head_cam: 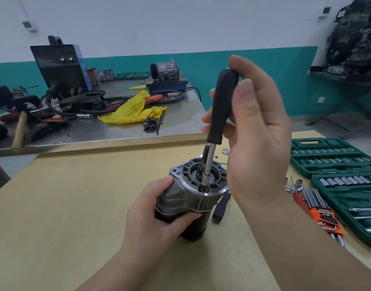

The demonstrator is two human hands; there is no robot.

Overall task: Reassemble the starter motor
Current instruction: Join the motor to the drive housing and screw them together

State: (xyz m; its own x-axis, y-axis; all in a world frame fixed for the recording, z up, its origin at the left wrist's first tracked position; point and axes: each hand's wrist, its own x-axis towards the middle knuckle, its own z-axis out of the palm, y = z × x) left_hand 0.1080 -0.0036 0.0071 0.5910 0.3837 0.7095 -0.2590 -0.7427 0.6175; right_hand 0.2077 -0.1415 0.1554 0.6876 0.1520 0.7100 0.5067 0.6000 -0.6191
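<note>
— Where's the starter motor (193,198)?
— Upright mid-table (75,206), his left hand (157,215) wrapped round its housing.
— And the right hand (252,131)?
— Fingers curled on the black screwdriver (219,114), tip down in the end flange.

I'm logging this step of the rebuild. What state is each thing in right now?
starter motor: stands on end on the wooden table, open end up.
left hand: grips the motor housing.
right hand: holds the driver handle.
nut driver: near upright, tip down inside the motor's end.
socket set case: open, flat.
hex keys: lying beside the case.
</note>
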